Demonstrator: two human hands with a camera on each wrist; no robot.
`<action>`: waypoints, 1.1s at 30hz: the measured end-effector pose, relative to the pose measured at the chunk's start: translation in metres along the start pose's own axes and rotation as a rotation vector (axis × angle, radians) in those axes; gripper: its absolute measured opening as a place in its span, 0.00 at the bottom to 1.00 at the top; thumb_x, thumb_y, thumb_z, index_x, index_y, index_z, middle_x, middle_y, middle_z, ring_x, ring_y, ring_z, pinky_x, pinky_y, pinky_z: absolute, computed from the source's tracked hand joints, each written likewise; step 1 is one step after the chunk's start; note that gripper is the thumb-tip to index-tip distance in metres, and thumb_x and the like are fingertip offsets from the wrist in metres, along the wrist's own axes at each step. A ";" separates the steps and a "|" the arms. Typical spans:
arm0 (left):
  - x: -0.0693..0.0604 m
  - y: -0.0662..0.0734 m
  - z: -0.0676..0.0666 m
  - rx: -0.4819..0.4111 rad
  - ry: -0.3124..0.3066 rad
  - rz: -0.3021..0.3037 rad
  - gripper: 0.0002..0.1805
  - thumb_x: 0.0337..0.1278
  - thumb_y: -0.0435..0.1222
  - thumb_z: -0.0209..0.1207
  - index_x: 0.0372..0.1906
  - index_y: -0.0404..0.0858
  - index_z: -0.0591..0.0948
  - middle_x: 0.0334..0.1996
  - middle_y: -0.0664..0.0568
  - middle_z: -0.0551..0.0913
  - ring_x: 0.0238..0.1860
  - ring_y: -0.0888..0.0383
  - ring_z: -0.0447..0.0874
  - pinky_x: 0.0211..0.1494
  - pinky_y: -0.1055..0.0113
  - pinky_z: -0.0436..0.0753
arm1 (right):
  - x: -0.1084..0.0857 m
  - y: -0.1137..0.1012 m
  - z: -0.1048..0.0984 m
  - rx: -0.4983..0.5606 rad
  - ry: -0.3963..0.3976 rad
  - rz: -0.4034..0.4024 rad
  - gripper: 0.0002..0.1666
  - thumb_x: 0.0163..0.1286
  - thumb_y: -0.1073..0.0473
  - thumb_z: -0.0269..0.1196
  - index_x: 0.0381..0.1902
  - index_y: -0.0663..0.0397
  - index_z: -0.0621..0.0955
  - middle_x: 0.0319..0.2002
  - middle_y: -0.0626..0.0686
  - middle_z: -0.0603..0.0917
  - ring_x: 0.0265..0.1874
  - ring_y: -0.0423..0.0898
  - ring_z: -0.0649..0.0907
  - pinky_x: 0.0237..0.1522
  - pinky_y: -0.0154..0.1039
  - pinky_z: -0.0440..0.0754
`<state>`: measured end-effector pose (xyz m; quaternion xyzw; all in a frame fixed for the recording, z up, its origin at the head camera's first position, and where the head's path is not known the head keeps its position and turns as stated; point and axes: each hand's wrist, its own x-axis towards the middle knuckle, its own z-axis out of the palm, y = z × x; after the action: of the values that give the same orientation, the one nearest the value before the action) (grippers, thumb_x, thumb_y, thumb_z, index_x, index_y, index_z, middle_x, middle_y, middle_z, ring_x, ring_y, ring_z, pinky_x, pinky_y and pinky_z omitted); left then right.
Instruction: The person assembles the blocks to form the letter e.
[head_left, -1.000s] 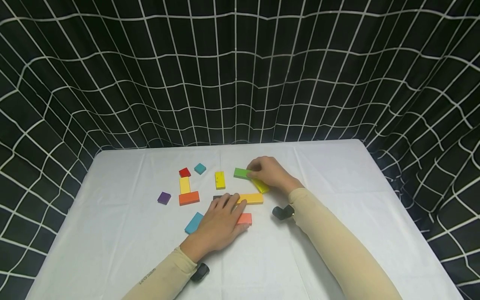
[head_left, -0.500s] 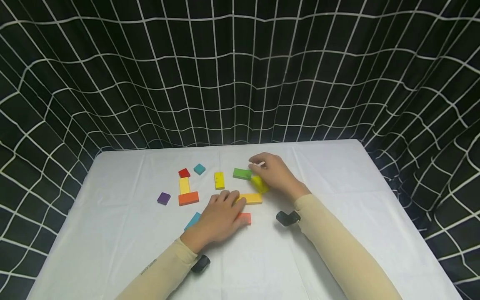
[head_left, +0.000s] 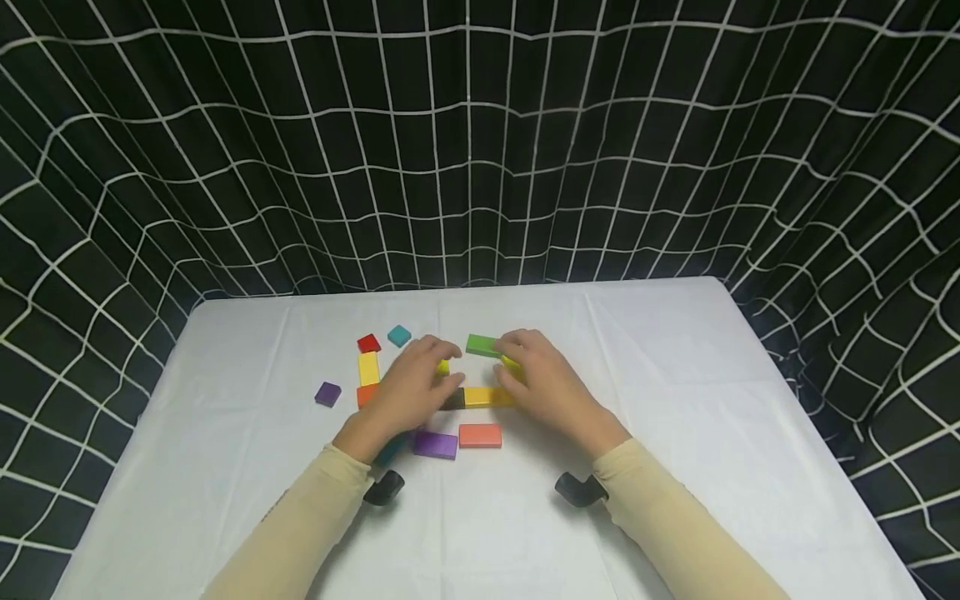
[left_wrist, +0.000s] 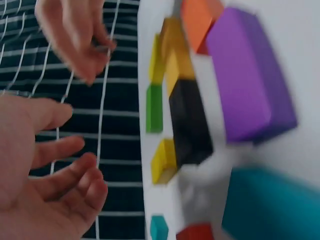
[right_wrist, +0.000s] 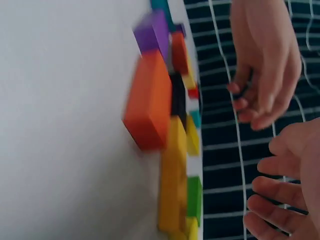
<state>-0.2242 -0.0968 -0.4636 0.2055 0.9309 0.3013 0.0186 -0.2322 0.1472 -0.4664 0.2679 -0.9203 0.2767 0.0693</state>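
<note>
My left hand [head_left: 411, 383] hovers over the left yellow block [head_left: 444, 367] and the black block [head_left: 453, 400], its fingers loosely bent and holding nothing. Across from it, my right hand [head_left: 551, 383] is above the right yellow block [head_left: 512, 365], beside the green block [head_left: 482, 345]; it also holds nothing. Both wrist views show the hands apart from the blocks. End to end with the black block lies an amber block [head_left: 486, 397], partly under the right hand. Nearer me are a purple block [head_left: 435, 445] and a coral block [head_left: 480, 436]. My left wrist partly hides a blue block [head_left: 392, 450].
To the left lie a red block [head_left: 368, 343], a teal block [head_left: 399, 336], a pale yellow block [head_left: 368, 368], an orange block [head_left: 366, 395] and a dark purple block [head_left: 327, 394]. The white table [head_left: 660, 350] ends at a black curtain with white grid lines [head_left: 480, 142].
My left hand has lifted off the black, purple and coral blocks and moved forward and left. My right hand has let go of the green block and come back slightly toward me.
</note>
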 end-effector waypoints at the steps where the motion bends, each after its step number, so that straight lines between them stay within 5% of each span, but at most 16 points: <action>1: 0.001 -0.003 -0.005 -0.021 0.032 -0.029 0.23 0.76 0.44 0.66 0.67 0.38 0.82 0.62 0.45 0.81 0.61 0.47 0.79 0.69 0.48 0.80 | -0.002 -0.004 0.002 -0.018 -0.005 -0.012 0.23 0.79 0.56 0.64 0.67 0.59 0.85 0.61 0.58 0.83 0.64 0.55 0.79 0.70 0.53 0.77; 4: 0.005 -0.013 -0.016 -0.080 0.101 -0.124 0.23 0.74 0.43 0.68 0.66 0.37 0.83 0.59 0.44 0.83 0.58 0.46 0.82 0.63 0.48 0.84 | -0.009 -0.014 0.009 -0.060 -0.046 -0.048 0.23 0.79 0.56 0.64 0.67 0.58 0.85 0.60 0.56 0.83 0.61 0.53 0.79 0.67 0.49 0.79; 9: 0.008 -0.026 -0.020 -0.149 0.130 -0.232 0.27 0.70 0.45 0.70 0.66 0.36 0.82 0.57 0.43 0.83 0.58 0.45 0.82 0.60 0.47 0.85 | -0.017 -0.022 0.022 -0.120 -0.086 -0.097 0.23 0.77 0.57 0.67 0.67 0.56 0.86 0.57 0.55 0.83 0.59 0.53 0.79 0.64 0.47 0.81; 20: 0.027 -0.045 0.004 -0.171 0.155 -0.289 0.29 0.66 0.43 0.75 0.65 0.32 0.82 0.46 0.43 0.85 0.46 0.48 0.81 0.53 0.54 0.84 | -0.026 -0.022 0.040 -0.167 -0.098 -0.177 0.24 0.76 0.53 0.68 0.65 0.55 0.87 0.53 0.53 0.83 0.55 0.51 0.78 0.58 0.45 0.82; 27: 0.039 -0.044 0.013 -0.140 0.098 -0.367 0.34 0.66 0.48 0.75 0.68 0.32 0.80 0.47 0.44 0.83 0.49 0.47 0.80 0.55 0.53 0.84 | -0.027 -0.022 0.045 -0.189 -0.130 -0.170 0.22 0.78 0.53 0.68 0.64 0.56 0.88 0.54 0.54 0.84 0.56 0.51 0.79 0.57 0.45 0.83; 33: 0.043 -0.043 0.015 -0.117 0.066 -0.372 0.34 0.65 0.47 0.75 0.66 0.31 0.79 0.49 0.42 0.83 0.50 0.46 0.79 0.55 0.53 0.84 | -0.027 -0.021 0.049 -0.196 -0.142 -0.155 0.23 0.78 0.52 0.68 0.65 0.54 0.88 0.57 0.53 0.84 0.59 0.51 0.79 0.61 0.45 0.82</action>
<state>-0.2774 -0.1032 -0.4970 0.0185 0.9339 0.3526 0.0555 -0.1968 0.1181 -0.5049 0.3490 -0.9220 0.1598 0.0511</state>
